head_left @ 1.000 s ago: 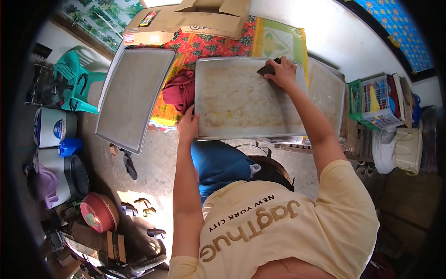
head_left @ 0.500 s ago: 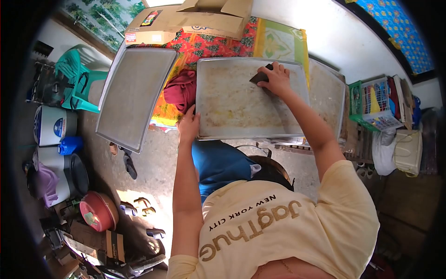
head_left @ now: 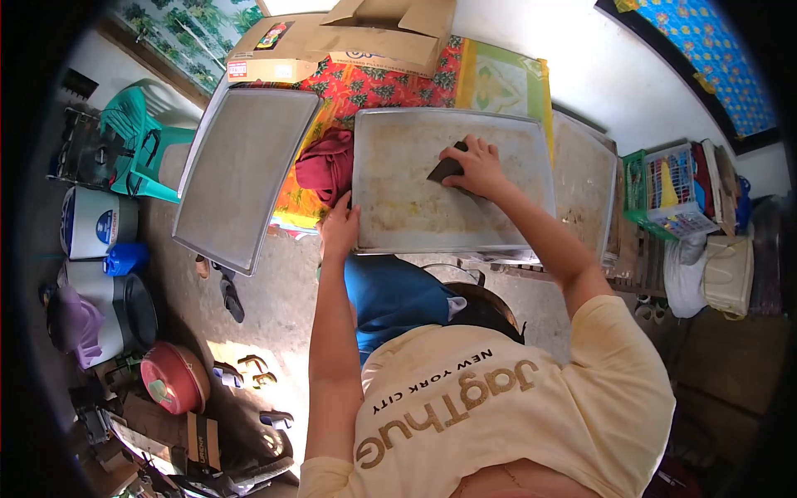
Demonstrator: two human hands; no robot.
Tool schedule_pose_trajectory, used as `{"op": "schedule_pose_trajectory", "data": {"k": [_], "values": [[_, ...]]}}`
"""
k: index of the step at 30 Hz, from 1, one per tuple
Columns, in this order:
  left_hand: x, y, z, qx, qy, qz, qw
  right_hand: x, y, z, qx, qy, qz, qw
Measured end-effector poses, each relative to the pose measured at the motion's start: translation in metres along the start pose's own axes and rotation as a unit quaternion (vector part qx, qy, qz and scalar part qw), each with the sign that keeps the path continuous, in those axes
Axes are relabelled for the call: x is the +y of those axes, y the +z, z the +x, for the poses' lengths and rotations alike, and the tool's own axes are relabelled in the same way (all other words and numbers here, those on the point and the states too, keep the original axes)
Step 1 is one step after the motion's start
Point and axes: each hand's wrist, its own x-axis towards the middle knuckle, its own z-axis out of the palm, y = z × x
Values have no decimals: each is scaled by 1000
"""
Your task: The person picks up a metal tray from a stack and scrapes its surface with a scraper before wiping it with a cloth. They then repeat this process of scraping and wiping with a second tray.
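In front of me lies a large metal baking tray, its surface stained with brown and yellowish marks. My right hand is closed around a flat black scraper, whose edge rests on the middle of the tray. At the tray's left rim, near the front corner, my left hand grips the edge; its fingertips are partly hidden. A crumpled maroon cloth lies just beyond that hand. To the left is a second baking tray, cleaner and grey. Another stained tray sits partly under the right side.
Cardboard boxes stand at the back of the table on a red patterned cloth. Left of the table are a green plastic chair and a red basin. A plastic basket stands at the right. Slippers lie on the floor.
My right hand has moved toward me and slightly left over the tray, carrying the scraper along. My left hand stays at the tray's left rim.
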Motion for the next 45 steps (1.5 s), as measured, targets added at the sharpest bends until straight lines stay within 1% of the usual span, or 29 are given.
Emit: {"op": "schedule_pose_trajectory", "data": {"k": [2,4,6,7,9,10,13,15,18,20,21,24,25,28,37,40,43,45], "values": [[-4,3,2,2,6,-8,1000,17,-5,8,71,80,0,994],[-6,4,1,4,9,-13,1000,45,-10,17,137,162,2,977],[-6,5,1,8,16,-17,1000,71,-13,25,134,224,-46,964],[0,1,2,-9,2,-15,1000,81,-15,31,134,254,-71,955],[6,-5,0,-40,-28,-14,999,91,-14,43,122,286,-65,948],[6,-5,-1,-37,-25,-22,999,94,-13,48,114,300,-62,945],[4,-4,-2,-28,-17,-39,999,87,-11,68,109,258,-98,955],[1,-1,-1,-23,-13,-44,999,78,-10,80,97,229,-89,964],[-4,5,0,30,25,-17,999,61,-5,95,88,190,-86,974],[-7,8,0,34,27,-38,998,44,0,101,96,166,-84,978],[-3,5,-1,37,28,-49,998,31,-3,101,82,152,-75,982],[6,-4,-5,-8,-13,-73,997,13,13,111,130,98,-94,982],[4,-2,-5,3,-5,-59,998,7,13,111,132,85,-79,984],[3,0,-4,22,7,-32,999,-6,11,111,106,69,-79,989],[3,1,-4,21,6,-42,999,-9,12,111,126,46,-79,988],[3,1,-4,18,4,-40,999,-16,14,103,105,38,-89,990],[5,-1,-4,20,3,-33,999,-26,23,96,98,-21,-68,993],[7,-1,-5,14,-2,-30,999,-21,23,102,122,10,-50,991]]}}
